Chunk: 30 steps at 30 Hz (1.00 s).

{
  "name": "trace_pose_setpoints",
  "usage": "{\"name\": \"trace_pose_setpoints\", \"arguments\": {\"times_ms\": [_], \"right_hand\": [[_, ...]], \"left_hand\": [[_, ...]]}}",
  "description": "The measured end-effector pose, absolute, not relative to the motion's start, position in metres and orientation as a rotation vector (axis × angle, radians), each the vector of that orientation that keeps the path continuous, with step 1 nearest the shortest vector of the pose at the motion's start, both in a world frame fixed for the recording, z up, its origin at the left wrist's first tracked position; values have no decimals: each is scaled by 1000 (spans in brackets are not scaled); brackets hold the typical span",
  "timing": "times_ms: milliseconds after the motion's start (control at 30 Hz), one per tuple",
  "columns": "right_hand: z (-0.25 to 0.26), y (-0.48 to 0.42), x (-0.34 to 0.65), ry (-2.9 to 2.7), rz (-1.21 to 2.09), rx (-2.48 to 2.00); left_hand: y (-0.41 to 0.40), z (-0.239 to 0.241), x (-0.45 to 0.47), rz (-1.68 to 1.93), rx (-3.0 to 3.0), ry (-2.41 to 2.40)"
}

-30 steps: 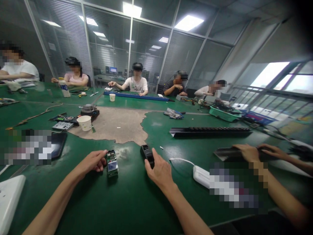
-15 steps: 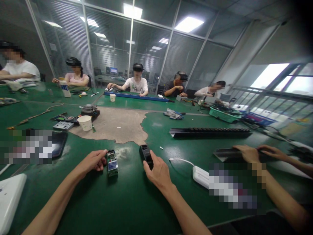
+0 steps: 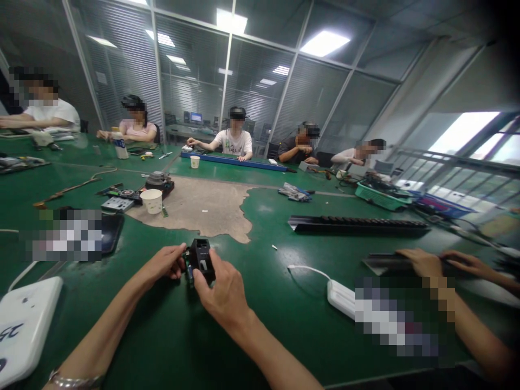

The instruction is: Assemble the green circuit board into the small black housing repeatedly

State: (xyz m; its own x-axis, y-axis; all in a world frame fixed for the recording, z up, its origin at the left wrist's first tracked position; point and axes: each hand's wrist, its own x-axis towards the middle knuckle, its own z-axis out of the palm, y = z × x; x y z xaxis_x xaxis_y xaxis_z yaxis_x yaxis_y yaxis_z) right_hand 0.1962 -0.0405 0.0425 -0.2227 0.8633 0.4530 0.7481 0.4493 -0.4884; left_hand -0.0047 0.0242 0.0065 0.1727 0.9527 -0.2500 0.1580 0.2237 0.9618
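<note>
A: What does each grip hold?
B: The right grip (image 3: 225, 285), thumb and fingers on opposite sides, holds a tilted black housing (image 3: 201, 252) at near centre. The left grip (image 3: 166, 262) pinches the far-left edge of a circuit board (image 3: 189, 272), just left of the housing and partly hidden by it. Whether the two parts touch cannot be told.
A: How are they likely to handle?
B: The housing appears light, stiff and perhaps slippery; its long sides suit a hold. The board is probably fragile, best taken by its edges.
A: And the surroundings?
B: A green tabletop (image 3: 309, 314) with an irregular brown patch (image 3: 215, 200) beyond the hands. At right, a co-worker's hand (image 3: 424, 264) rests on a dark channel (image 3: 382, 263). People sit along the far side, before a glass partition (image 3: 195, 92).
</note>
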Motion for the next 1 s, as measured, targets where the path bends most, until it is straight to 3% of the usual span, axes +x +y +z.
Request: {"name": "trace_pose_setpoints", "arguments": {"times_ms": [267, 1000], "right_hand": [[53, -38, 185, -2085, 92, -1349], [27, -35, 181, -2221, 258, -1378]], "left_hand": [[27, 2, -5, 834, 1174, 1269], [29, 1, -8, 836, 1231, 1323]]}}
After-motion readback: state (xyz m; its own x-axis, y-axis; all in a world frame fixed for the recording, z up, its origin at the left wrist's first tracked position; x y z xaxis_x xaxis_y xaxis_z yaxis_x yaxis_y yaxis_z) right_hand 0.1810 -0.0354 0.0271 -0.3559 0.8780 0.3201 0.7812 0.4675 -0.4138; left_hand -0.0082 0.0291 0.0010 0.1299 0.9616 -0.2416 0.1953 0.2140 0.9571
